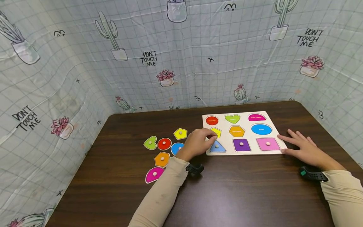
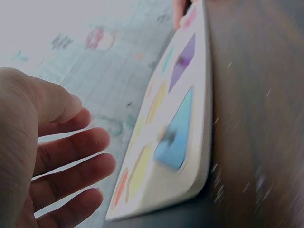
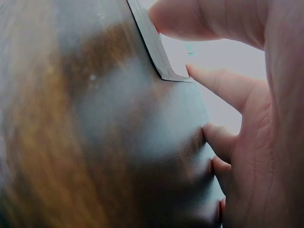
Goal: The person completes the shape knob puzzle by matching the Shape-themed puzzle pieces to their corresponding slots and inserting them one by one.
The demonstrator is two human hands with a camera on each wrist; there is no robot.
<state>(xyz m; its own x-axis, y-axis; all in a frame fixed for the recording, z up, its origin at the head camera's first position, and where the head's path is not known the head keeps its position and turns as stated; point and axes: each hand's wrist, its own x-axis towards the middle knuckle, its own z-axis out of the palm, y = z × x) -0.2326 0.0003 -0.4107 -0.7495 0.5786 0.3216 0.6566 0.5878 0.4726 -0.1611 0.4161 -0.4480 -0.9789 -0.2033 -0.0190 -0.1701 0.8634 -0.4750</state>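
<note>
A white shape puzzle board (image 1: 246, 124) lies on the table. My left hand (image 1: 197, 143) hovers over its left edge, close to the blue triangle piece (image 1: 217, 149). In the left wrist view, the fingers (image 2: 76, 145) are loosely bent with nothing between them, apart from the triangle's knob. A purple square piece (image 1: 237, 146) and a pink rectangle piece (image 1: 274, 144) also sit in their slots, knobs up. My right hand (image 1: 304, 149) rests spread at the board's right side; its thumb (image 3: 190, 19) and index finger touch the edge near the front corner.
Left of the board lie loose knobbed pieces: a yellow pentagon (image 1: 178, 135), green heart (image 1: 149, 146), red circle (image 1: 164, 147), blue oval (image 1: 175, 149), orange hexagon (image 1: 159, 162) and magenta half round (image 1: 151, 178). The left forearm partly covers some. Patterned cloth (image 1: 187, 78) surrounds the dark table (image 1: 241, 189).
</note>
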